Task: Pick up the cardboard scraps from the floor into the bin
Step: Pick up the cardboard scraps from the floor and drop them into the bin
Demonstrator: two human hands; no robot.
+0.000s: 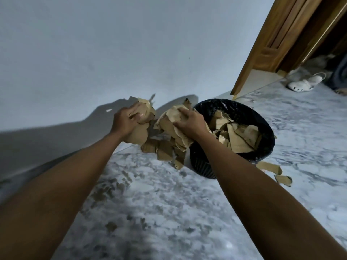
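Both my hands hold brown cardboard scraps in the air just left of the bin. My left hand [126, 121] grips a bunch of scraps [138, 135]. My right hand [189, 121] grips a larger bunch of scraps [171, 128] by the bin's left rim, with several pieces [165, 152] hanging below. The black bin [262, 128], lined with a black bag, stands on the marble floor near the wall and holds several cardboard pieces [238, 136]. Two scraps [270, 167] [283, 180] lie on the floor to the right of the bin's base.
A pale wall [93, 53] runs behind my hands and the bin. A wooden door frame [281, 38] stands at the back right, with white clogs [304, 82] on the floor beyond it. Grey-white marble floor [169, 212] spreads below.
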